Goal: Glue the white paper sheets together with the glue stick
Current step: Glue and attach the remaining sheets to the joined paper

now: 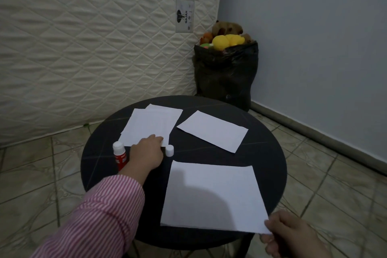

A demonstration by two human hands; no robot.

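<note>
Farthest left, a quilted mattress (83, 48) leans upright against the wall, with one label reading GAJAH on it. On the round black table (272, 153), one glue stick (119, 156) with a red body and white top stands at the left edge, just beside the wrist of the left hand (146, 153). That hand, coming out of a red-and-white striped sleeve (100, 216), reaches across the table and rests its fingers on the near edge of a pair of overlapping sheets (150, 125); whether the fingers pinch the paper or merely lie on it cannot be told. Just right of the hand stands one small white cap (169, 150), touching or almost touching the sheets' near corner. Counting paper, four white sheets show in all: the two overlapped ones at the table's far left, one single sheet (212, 131) lying skewed at the far right, apart from the others, and one large sheet (213, 197) nearest the person, its near right corner overhanging the table edge. The right hand (289, 234) pinches that corner, thumb above and fingers curled below. Beyond the table, in the corner of the room, one black plastic bag (225, 73) stands on the tiled floor (335, 184), with soft toys (227, 37) on top.
</note>
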